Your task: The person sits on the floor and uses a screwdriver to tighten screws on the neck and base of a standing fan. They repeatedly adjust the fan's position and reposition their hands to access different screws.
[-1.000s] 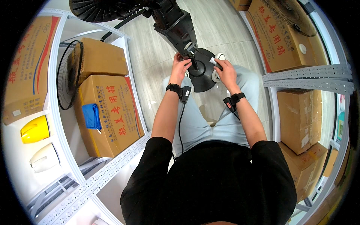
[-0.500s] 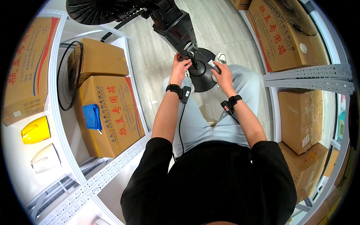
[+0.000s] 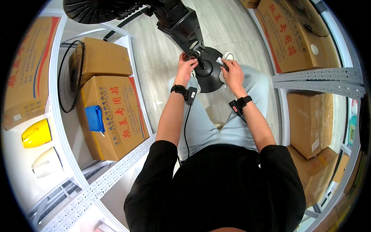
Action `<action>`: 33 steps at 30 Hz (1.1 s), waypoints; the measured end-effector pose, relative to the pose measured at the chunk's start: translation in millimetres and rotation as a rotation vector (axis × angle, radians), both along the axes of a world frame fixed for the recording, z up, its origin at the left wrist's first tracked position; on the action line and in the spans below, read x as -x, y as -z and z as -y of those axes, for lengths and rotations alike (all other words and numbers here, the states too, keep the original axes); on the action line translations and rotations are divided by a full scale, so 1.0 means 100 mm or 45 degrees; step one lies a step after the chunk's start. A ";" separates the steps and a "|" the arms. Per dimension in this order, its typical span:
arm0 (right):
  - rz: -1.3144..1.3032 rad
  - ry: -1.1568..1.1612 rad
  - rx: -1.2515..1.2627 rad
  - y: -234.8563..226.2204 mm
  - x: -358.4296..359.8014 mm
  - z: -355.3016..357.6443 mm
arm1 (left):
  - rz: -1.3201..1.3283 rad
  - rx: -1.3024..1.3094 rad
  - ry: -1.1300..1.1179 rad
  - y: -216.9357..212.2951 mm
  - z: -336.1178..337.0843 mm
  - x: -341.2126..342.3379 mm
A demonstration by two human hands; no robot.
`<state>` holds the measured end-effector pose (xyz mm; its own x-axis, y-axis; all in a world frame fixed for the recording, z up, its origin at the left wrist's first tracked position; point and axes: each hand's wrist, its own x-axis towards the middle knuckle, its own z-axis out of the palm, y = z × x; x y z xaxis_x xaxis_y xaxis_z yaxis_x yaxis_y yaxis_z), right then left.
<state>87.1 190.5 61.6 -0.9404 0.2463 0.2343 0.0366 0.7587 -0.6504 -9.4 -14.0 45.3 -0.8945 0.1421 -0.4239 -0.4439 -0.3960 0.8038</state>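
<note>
A black standing fan (image 3: pixel 181 29) rises in front of me, its round base (image 3: pixel 212 80) on the floor between my shoes. My left hand (image 3: pixel 187 66) is closed at the lower end of the fan's housing, thumb and fingers curled against it by the pole. My right hand (image 3: pixel 233 74), right of the pole and above the base, is closed round a screwdriver (image 3: pixel 220 61) with a white and dark handle. The screwdriver is apart from the housing, and its thin shaft hardly shows. Both wrists wear black straps with small boxes.
A white metal shelf (image 3: pixel 133 73) on the left holds cardboard boxes (image 3: pixel 116 116), a round fan guard (image 3: pixel 71 77), a blue cloth bundle (image 3: pixel 94 118), and yellow (image 3: pixel 36 133) and white (image 3: pixel 47 162) cups. Another shelf (image 3: pixel 317 79) on the right carries more boxes (image 3: pixel 305 116) and a fan guard.
My right hand has drawn the screwdriver slightly back, away from the housing, and turned it. The fan's upper part has shifted a little left and up in view. My left hand stays at the housing.
</note>
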 end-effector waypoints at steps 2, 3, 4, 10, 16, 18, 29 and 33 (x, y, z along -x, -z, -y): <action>0.060 -0.038 0.054 0.02 0.04 -0.06 | -0.004 -0.002 -0.002 0.00 0.01 0.01; 0.023 -0.059 0.023 0.03 0.04 -0.09 | 0.000 -0.007 0.000 0.00 0.01 0.01; -0.017 -0.082 -0.008 0.04 0.04 -0.11 | 0.002 -0.013 0.001 0.01 0.02 0.01; 0.005 -0.043 0.136 0.18 0.03 -0.06 | -0.002 -0.017 0.004 0.00 0.01 0.00; 0.133 -0.071 0.501 0.31 0.06 -0.10 | -0.006 0.005 0.023 -0.02 -0.01 0.01; -0.040 -0.038 0.135 0.20 0.05 -0.07 | -0.008 0.007 0.017 -0.02 0.00 0.01; 0.720 -0.130 1.560 0.29 0.20 -0.28 | 0.005 0.004 0.021 0.04 0.00 0.04; 0.657 -0.146 1.388 0.37 0.23 -0.31 | 0.009 -0.022 0.033 0.03 0.02 0.04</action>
<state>64.3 221.7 24.3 -0.8914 -0.0100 -0.4530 0.4485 -0.1628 -0.8788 -13.9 -15.6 42.4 -0.8873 0.1725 -0.4276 -0.4599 -0.3978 0.7939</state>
